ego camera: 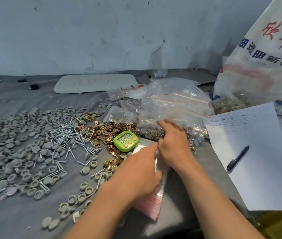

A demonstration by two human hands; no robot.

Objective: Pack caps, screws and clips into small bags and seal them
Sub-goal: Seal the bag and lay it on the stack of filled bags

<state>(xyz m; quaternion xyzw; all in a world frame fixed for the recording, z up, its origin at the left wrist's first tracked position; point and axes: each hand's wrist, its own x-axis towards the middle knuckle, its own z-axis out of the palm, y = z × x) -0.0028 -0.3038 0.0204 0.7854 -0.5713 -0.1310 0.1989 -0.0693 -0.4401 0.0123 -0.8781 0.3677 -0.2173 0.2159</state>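
Observation:
Grey caps lie spread over the left of the grey table. Silver screws lie in a heap among them, and brass clips are piled beside the screws. A stack of empty small zip bags with red seal strips lies in front of me. My left hand rests on this stack, fingers stretched forward and thumb on the top bag's edge. My right hand lies just beyond with straight fingers, touching the stack's far end. Filled bags are piled behind it.
A green digital timer stands between the clips and the bag stack. A sheet of paper with a black pen lies at the right. A large printed sack stands at the back right. A white board lies near the wall.

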